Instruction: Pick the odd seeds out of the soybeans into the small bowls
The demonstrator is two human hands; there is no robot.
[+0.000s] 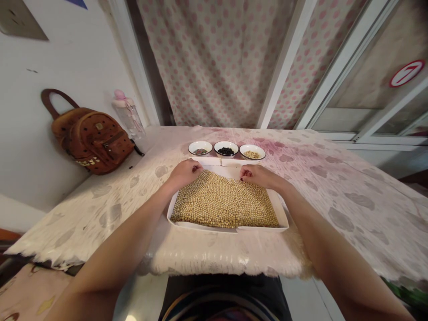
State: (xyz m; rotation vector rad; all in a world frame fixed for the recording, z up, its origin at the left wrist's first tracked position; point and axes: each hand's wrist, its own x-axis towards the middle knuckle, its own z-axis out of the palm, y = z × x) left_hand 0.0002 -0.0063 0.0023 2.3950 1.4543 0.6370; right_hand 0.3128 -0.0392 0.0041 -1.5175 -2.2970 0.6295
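A shallow white paper tray [280, 209] lies in front of me, filled with a dense layer of pale yellow soybeans [224, 200]. My left hand [185, 174] rests at the tray's far left corner, and my right hand [257, 176] lies on its far edge, both with fingers curled over the beans. Whether either hand holds any beans is hidden. Just beyond the tray stand several small white bowls: one of mixed dark and reddish seeds [199, 148], one of black beans [226, 150] and one of pale yellow grains [252, 153].
A mottled white and pink cloth [334, 178] covers the table, with a shaggy front edge. A brown studded backpack [92, 141] and a clear bottle with a pink cap [128, 117] stand at the left, against the wall. A polka-dot curtain [214, 58] hangs behind.
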